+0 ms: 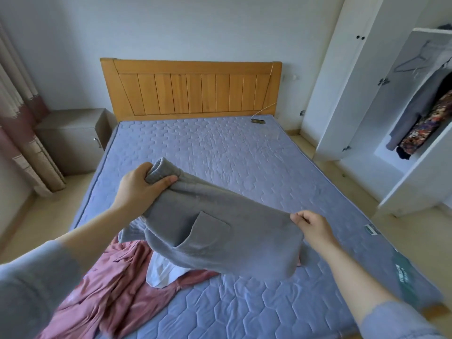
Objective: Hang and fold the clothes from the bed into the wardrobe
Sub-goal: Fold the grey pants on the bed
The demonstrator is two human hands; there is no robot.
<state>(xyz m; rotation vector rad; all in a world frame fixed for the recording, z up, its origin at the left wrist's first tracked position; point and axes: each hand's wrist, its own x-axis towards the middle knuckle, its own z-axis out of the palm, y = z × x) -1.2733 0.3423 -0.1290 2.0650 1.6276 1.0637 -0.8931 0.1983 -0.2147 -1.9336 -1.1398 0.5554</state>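
Left hand point(139, 187): fingers and thumb clamped round the bunched ribbed end of a grey fleece garment with a patch pocket point(220, 241), above the middle of the bed with the blue-grey quilted mattress point(220, 148).
Right hand point(314, 228): fingertips pinching the opposite edge of the same garment, above the bed's right half.
The grey garment is stretched between both hands and lifted off the bed, pocket side facing up. Its lower hem sags toward the foot end of the bed.

On the bed:
- a crumpled pink fabric garment point(115, 289) at the foot-end left corner, partly under the sagging grey one
- a white cloth item point(160, 271) lying on the pink one, also partly covered
- a small dark object with a thin cable point(258, 121) at the head-end right corner; can't tell what it is

Around the bed:
- a slatted wooden headboard point(190, 89) at the head end
- a grey bedside cabinet point(73, 138) at its left, with a beige and pink curtain point(22, 118) further left
- a white wardrobe point(342, 81) at its right, door open. Inside hang a grey garment point(415, 106), a dark floral garment point(430, 126) and a bare wire hanger point(413, 61).
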